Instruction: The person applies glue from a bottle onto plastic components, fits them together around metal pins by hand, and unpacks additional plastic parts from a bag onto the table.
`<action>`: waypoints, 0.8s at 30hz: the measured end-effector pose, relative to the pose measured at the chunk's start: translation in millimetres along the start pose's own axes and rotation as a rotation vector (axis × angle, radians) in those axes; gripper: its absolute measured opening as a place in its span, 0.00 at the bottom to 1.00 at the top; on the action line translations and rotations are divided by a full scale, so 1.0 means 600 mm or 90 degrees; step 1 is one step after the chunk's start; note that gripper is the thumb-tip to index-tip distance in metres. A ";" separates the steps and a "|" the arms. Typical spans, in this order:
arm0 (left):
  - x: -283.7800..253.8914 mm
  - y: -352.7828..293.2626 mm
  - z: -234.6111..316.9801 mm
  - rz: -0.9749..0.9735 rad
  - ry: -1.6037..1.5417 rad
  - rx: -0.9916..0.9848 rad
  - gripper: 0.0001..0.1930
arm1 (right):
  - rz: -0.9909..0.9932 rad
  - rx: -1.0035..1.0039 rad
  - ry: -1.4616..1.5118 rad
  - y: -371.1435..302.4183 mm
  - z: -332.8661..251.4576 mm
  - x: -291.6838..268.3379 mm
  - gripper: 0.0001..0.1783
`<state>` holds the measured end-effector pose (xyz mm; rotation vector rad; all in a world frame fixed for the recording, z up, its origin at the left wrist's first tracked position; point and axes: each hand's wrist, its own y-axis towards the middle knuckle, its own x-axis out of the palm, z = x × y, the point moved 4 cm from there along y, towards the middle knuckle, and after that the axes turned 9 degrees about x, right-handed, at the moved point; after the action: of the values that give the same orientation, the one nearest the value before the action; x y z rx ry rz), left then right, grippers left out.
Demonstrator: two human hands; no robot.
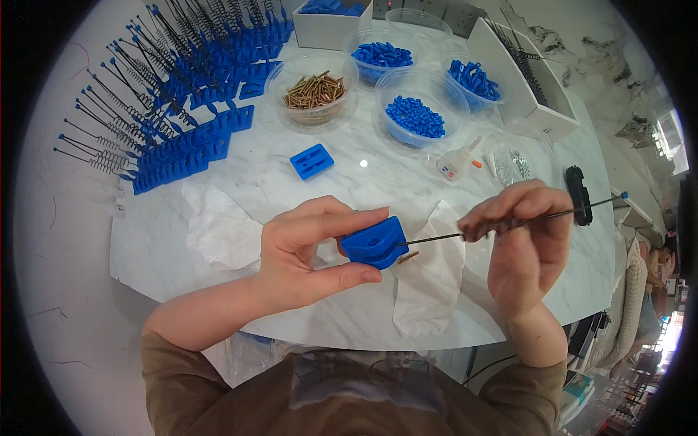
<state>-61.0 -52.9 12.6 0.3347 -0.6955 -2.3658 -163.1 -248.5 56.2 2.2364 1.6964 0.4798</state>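
Observation:
My left hand [302, 251] pinches a blue plastic block [374, 243] between thumb and fingers, above the front of the table. From the right, my right hand [527, 240] grips a thin black rod [432, 239] with a small blue cap at its far end. The rod's near end meets the block's right side; how deep it sits there cannot be made out. Just right of the block shows a small brass-coloured pin [408, 257], over a white tissue [429, 301]. A flat blue piece with slots [312, 162] lies beyond my left hand.
Rows of blue bases with black springs and rods [182, 156] fill the back left. Clear tubs hold brass pins [314, 93], blue beads [416, 116] and blue parts [474, 78]. A glue bottle [454, 161], black tool [578, 195], white box [556, 120] and tissue [218, 229] lie around.

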 end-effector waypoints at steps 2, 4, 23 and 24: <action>-0.002 0.000 0.002 -0.003 0.003 -0.002 0.29 | 0.016 0.001 0.057 0.004 -0.002 -0.014 0.10; -0.001 -0.001 -0.001 -0.019 0.000 -0.047 0.29 | 0.125 -0.001 0.121 0.010 0.002 -0.038 0.09; -0.001 0.001 -0.023 0.088 -0.266 -0.129 0.21 | -0.236 0.375 -0.318 0.002 0.017 0.018 0.13; 0.000 0.002 -0.020 0.127 -0.222 -0.127 0.20 | -0.235 0.371 -0.320 -0.001 0.022 0.017 0.13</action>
<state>-55.6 -58.6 3.2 -0.2285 -0.6092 -2.2963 -155.6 -238.7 45.0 2.0358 2.0465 -0.6871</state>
